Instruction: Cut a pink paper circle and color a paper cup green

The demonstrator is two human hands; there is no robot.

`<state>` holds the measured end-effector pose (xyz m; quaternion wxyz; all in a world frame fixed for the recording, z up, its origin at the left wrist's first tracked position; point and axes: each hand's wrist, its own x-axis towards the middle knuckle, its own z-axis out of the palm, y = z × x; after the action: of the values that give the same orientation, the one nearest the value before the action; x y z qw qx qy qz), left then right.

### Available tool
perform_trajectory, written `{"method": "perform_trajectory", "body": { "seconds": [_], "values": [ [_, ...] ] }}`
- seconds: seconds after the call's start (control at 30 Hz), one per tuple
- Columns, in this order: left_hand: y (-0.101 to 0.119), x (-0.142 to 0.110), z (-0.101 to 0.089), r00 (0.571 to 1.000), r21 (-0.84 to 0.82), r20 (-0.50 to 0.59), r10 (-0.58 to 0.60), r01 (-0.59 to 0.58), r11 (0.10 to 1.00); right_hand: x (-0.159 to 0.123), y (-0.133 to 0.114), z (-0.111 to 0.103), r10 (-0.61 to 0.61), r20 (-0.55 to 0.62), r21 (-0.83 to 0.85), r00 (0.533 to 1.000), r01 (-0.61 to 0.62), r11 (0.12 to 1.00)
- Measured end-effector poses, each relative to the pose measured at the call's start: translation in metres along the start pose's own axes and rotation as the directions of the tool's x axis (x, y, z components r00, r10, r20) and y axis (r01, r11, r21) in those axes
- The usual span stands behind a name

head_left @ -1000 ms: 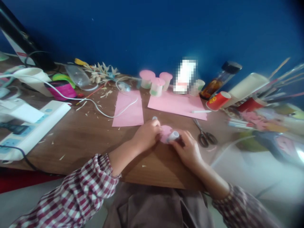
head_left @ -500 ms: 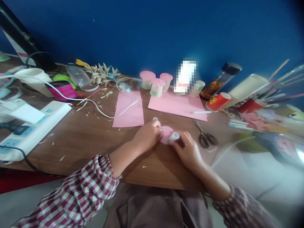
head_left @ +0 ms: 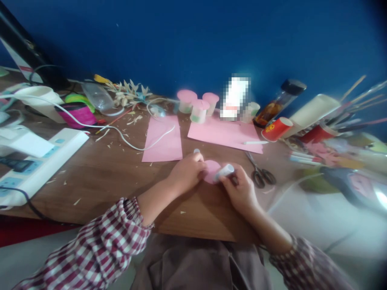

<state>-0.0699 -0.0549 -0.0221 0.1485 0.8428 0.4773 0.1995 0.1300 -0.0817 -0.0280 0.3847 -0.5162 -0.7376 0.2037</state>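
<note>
Low over the front of the desk, my left hand [head_left: 191,167] has its fingers closed at the left edge of a round pink paper piece [head_left: 211,171]. My right hand [head_left: 242,187] grips a whitish glue stick [head_left: 225,172], tilted, its lower end at the disc's right side. Whether that end touches the paper is blurred. A small pale cap-like piece [head_left: 196,151] shows just beyond my left fingertips; I cannot tell if the hand holds it. Dark-handled scissors [head_left: 262,177] lie to the right of my right hand.
Two pink paper sheets [head_left: 161,139] lie beyond my hands, the right one bearing a white pen [head_left: 255,142]. Pink-topped cups [head_left: 198,112] stand at the back. A power strip [head_left: 45,165] is at left, a red paper cup [head_left: 276,129] at right. A white cable [head_left: 130,143] crosses the desk.
The glue stick has tilted, and its upper end has moved right and slightly up in my right hand. My left hand stays at the pink disc.
</note>
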Motion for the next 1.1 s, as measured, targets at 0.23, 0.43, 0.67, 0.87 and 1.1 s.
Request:
{"method": "perform_trajectory", "body": {
  "seconds": [0.23, 0.43, 0.67, 0.87, 1.1],
  "values": [
    [0.0015, -0.0008, -0.0007, 1.000, -0.005, -0.007, -0.001, 0.001, 1.000, 0.0027, -0.0018, 0.0014, -0.115, 0.129, -0.071, 0.985, 0.125, 0.990],
    [0.0010, -0.0008, -0.0001, 1.000, 0.022, 0.013, 0.007, -0.007, 1.000, 0.0012, 0.0008, 0.0002, -0.013, 0.020, -0.017, 1.000, 0.013, 1.000],
    [0.0037, -0.0006, -0.0015, 1.000, 0.004, 0.012, -0.016, 0.016, 1.000, 0.0006, -0.0025, -0.0010, -0.091, 0.161, -0.084, 0.983, 0.106, 0.991],
    [0.0047, -0.0007, -0.0021, 1.000, 0.031, 0.026, 0.001, -0.002, 1.000, 0.0011, -0.0015, -0.0013, -0.046, 0.092, -0.039, 0.995, 0.050, 0.998],
    [0.0049, -0.0009, -0.0019, 1.000, 0.024, 0.023, -0.017, 0.016, 1.000, 0.0004, -0.0050, -0.0025, -0.082, 0.169, -0.073, 0.982, 0.096, 0.993]
  ]
}}
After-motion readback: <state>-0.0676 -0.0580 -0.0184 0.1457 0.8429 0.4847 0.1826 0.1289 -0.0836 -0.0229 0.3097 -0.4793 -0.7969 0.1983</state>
